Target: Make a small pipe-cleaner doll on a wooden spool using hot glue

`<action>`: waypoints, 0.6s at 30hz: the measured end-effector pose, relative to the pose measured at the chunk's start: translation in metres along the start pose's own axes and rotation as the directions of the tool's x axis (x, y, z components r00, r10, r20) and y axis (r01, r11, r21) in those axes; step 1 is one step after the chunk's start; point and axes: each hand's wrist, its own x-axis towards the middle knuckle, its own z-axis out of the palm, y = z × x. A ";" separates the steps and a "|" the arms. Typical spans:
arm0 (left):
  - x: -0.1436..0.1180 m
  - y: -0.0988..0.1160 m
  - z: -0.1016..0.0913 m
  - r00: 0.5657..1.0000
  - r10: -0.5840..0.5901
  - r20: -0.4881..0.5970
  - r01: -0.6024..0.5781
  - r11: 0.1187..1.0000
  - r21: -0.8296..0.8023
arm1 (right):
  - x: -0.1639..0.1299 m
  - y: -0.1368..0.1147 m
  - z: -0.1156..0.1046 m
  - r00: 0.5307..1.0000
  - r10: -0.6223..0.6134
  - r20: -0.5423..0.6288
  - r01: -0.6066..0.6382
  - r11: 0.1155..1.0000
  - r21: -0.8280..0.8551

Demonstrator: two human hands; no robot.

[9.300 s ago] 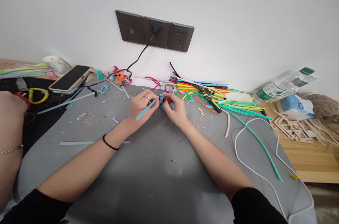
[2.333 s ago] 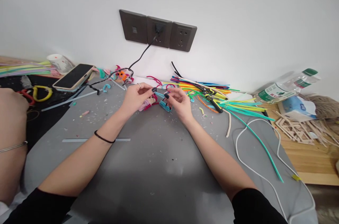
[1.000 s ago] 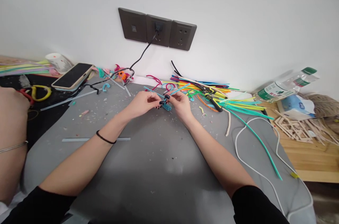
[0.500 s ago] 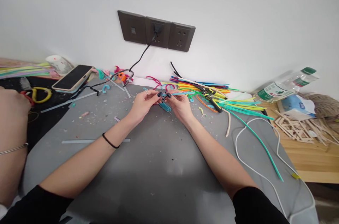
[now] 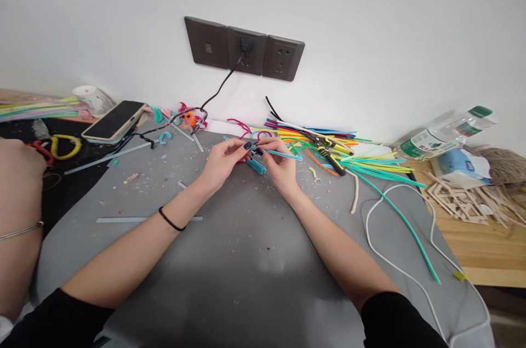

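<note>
Near the middle of the grey mat (image 5: 246,271), my left hand (image 5: 224,161) and my right hand (image 5: 280,167) meet, fingertips close together. Both pinch light blue pipe cleaners (image 5: 281,154). One folded strand sticks out past my right fingers, and a bent blue bundle (image 5: 256,166) hangs below the fingertips between the hands. A short blue end shows above my left hand. Where exactly the strands join is hidden behind my fingers. Behind my right hand lie wire cutters (image 5: 326,153) with black and yellow handles, on a pile of coloured pipe cleaners (image 5: 378,166).
At left are a co-worker's arm (image 5: 20,216), scissors (image 5: 66,147), a phone (image 5: 115,120) and a paper cup (image 5: 93,100). A black cord (image 5: 222,85) runs to the wall socket. To the right are a white cable (image 5: 394,266), a plastic bottle (image 5: 444,134) and wooden sticks (image 5: 460,200).
The blue strand by my right hand has swung slightly downward, its bent outer end now lower and clearer. My right fingers have shifted a little; my left hand stays nearly in place.
</note>
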 end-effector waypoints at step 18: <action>0.001 0.001 -0.001 1.000 -0.006 -0.001 0.006 1.000 0.012 | 0.001 -0.004 -0.006 0.974 -0.196 0.115 0.214 0.961 -0.178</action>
